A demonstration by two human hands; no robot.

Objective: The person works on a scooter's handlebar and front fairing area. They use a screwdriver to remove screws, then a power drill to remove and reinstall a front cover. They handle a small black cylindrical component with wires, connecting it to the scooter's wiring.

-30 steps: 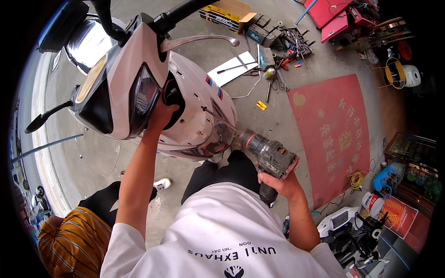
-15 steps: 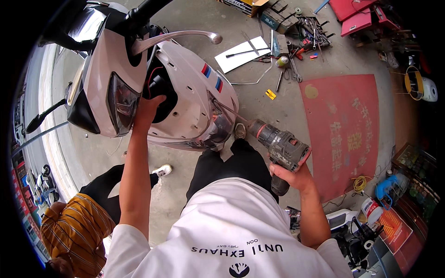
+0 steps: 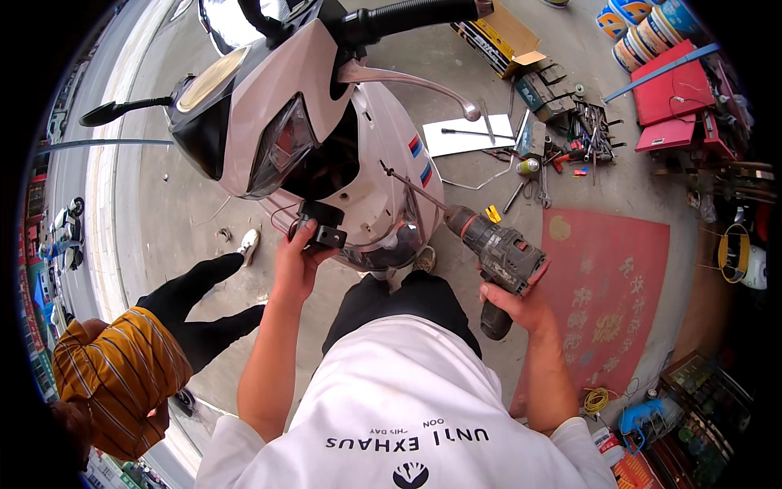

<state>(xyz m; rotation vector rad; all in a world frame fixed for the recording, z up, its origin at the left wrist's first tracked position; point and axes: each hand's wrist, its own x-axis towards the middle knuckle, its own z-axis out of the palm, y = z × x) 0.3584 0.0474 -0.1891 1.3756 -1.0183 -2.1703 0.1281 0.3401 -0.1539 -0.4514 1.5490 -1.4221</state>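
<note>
My left hand (image 3: 296,253) grips a small black part (image 3: 326,218) with a rounded top and a squared lower end, in front of the white scooter (image 3: 379,122). A thin red wire (image 3: 279,218) shows beside it. Wrapped round the handle of a cordless drill (image 3: 507,259) is my right hand (image 3: 521,306). The drill's long bit (image 3: 417,189) slants up and left across the scooter's front panel. A small dark piece, perhaps a screw, shows at its tip; whether it touches the panel I cannot tell. The panel's dark opening (image 3: 330,167) lies just above the black part.
A person in a striped mustard shirt (image 3: 122,379) is at the left. Beyond the scooter are a white board (image 3: 464,140), scattered tools (image 3: 590,134) and an opened carton (image 3: 501,41). A red mat (image 3: 603,285) lies right of the drill. The brake lever (image 3: 415,81) juts out above.
My left hand has come out of the scooter's opening and now holds the black part in front of it. The view has shifted; my right hand still holds the drill.
</note>
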